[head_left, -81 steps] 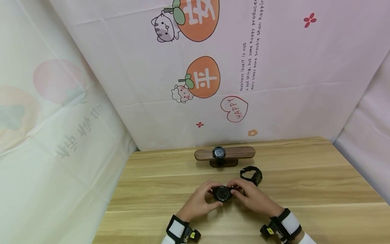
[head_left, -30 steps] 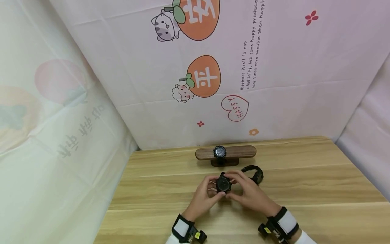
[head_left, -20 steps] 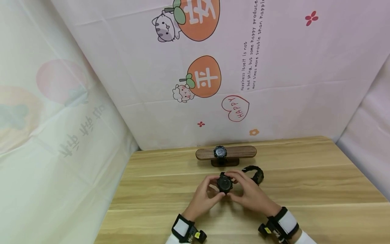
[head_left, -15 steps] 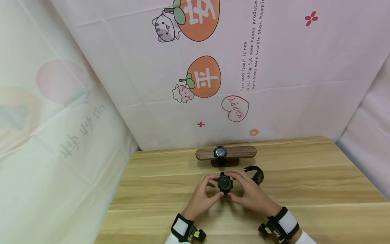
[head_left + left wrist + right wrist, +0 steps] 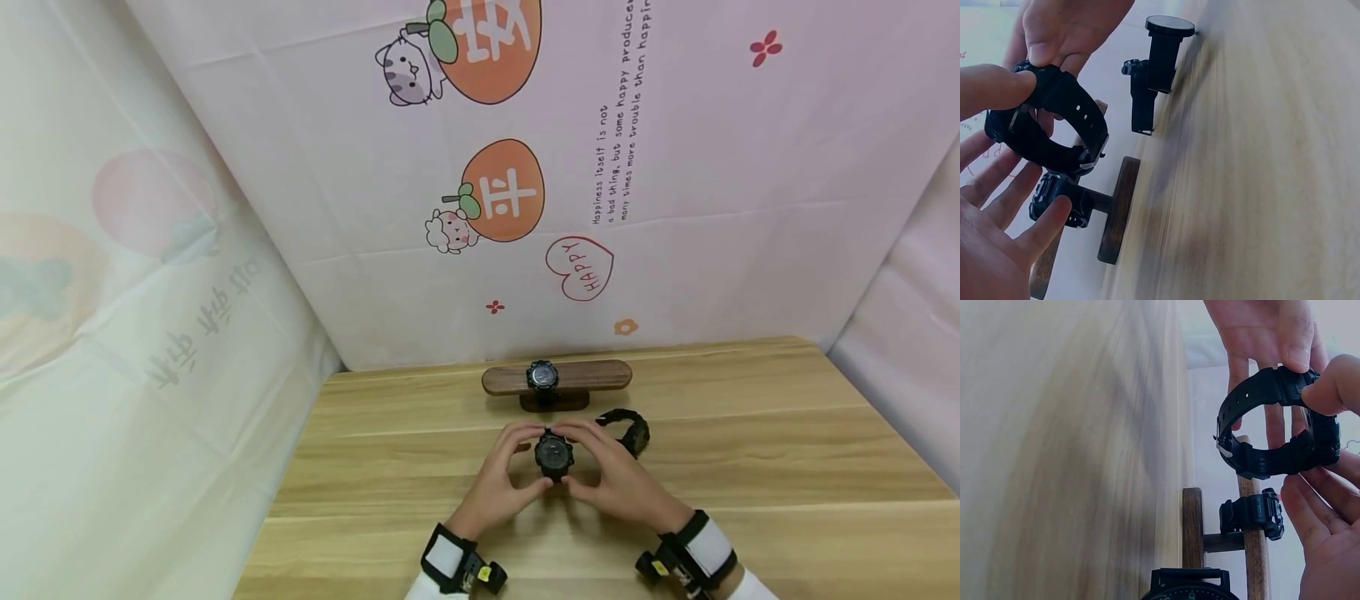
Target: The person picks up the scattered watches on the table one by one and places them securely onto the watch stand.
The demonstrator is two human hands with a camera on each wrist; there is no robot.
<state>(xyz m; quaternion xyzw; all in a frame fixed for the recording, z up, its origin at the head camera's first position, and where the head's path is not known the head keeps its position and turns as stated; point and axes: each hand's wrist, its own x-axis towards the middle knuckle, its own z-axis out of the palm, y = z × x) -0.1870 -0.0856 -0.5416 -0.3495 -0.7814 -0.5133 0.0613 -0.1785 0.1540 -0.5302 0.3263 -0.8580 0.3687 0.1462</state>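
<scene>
A black watch with a round dark dial is held above the table between both hands. My left hand pinches it from the left, with the thumb at the dial's near end and fingers at the far end. From the right, my right hand grips it the same way. In the left wrist view the buckled strap forms a loop. The right wrist view shows its buckle on the side away from the case. Beyond the hands, another black watch sits on a dark wooden stand.
Behind my right hand a black watch lies on the wooden table, its strap curved. The left wrist view also shows a round-faced watch near it. A printed white cloth rises behind the table's far edge.
The watch has moved away from me, toward the stand, and turned so its strap ends point away and toward me. Both hands shifted their fingers to those ends. In the last second little moved.
</scene>
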